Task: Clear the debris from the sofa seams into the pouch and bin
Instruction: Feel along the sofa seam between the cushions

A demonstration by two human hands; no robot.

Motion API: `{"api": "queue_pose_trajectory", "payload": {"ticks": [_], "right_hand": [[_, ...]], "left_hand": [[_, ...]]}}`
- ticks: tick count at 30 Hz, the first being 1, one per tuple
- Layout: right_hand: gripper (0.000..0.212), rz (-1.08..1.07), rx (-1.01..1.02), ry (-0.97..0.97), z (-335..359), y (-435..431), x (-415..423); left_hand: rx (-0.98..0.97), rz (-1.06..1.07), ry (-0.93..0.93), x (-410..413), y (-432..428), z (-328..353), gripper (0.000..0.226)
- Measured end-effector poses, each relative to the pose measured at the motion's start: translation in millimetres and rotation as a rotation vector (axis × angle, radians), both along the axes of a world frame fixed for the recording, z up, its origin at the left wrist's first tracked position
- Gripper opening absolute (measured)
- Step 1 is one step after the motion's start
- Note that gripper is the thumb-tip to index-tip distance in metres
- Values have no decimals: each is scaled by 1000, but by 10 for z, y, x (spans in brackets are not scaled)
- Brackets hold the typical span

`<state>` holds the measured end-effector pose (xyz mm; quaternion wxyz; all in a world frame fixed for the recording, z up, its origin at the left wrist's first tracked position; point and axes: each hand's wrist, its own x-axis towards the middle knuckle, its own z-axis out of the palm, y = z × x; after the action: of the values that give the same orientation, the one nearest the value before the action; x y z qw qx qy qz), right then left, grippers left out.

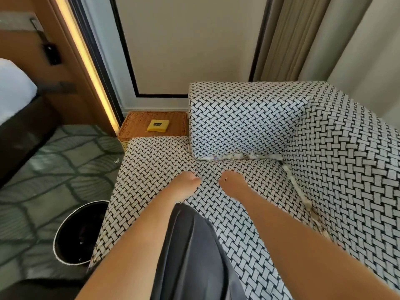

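Pale debris lines two seams of the black-and-white woven sofa (151, 169): one strip (233, 157) under the back cushion, another (299, 191) along the right arm, running toward me. A yellow pouch (156, 126) lies flat on a wicker box (134, 126) beyond the seat's far end. A round black bin (75, 232) stands on the floor left of the sofa. My left hand (186, 185) and my right hand (231, 184) hover side by side over the seat, just short of the back seam, fingers loosely bent, holding nothing that I can see.
Patterned green carpet (54, 169) covers the floor at left, with a small white scrap (116, 160) on it. A bed (15, 100) stands at far left. Curtains (324, 40) hang behind the sofa. Dark clothing (190, 256) fills the lower centre.
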<state>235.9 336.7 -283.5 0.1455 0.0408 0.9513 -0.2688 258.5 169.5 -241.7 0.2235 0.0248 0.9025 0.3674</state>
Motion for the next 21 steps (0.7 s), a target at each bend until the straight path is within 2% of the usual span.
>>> {"api": "queue_pose_trajectory", "payload": {"ticks": [4,7,10,14,17,21], "right_hand": [[30,-124,22,88,-365,54,-44],[20,-206,23,318,-616,49,32],[18,-213,114,505,-790,-5,28],[20,-196,174,529,-861,-56,-258],[22,-154,186,581,-908,-63,-445],[32,-90,225,541,-933,-59,-715]], "left_hand": [[5,3,-41,-121,-7,-343,8],[-57,27,-30,-243,-54,-519,34],[-143,-14,43,-358,-106,-688,45],[-254,-91,213,-556,-229,-914,54],[-269,-134,237,-713,-254,-1058,62],[-310,-139,245,-968,-179,-1155,65]]}}
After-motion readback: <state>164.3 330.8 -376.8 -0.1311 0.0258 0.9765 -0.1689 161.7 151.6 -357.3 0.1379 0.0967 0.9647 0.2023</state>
